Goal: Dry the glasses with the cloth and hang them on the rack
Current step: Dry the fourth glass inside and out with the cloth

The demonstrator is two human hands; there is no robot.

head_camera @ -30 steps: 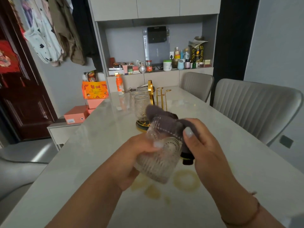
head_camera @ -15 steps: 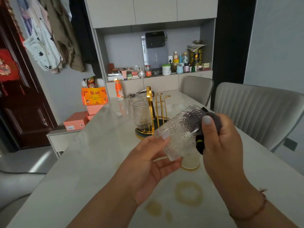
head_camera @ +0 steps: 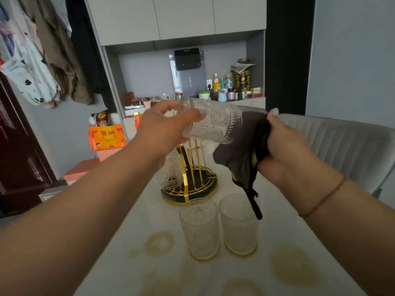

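Four glasses: one held [head_camera: 211, 122] in left hand [head_camera: 164, 127] | one on rack [head_camera: 190, 178] | two on table [head_camera: 288, 242] | right hand [head_camera: 284, 150] grips cloth [head_camera: 239, 154]

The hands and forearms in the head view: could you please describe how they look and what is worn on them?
Both forearms are bare, with no sleeves in view. The right wrist carries a thin reddish-brown cord bracelet. The right hand has a pale, light-coloured thumbnail showing at the top. The left hand also shows a pale nail, and no ring, watch or glove is visible on either hand.
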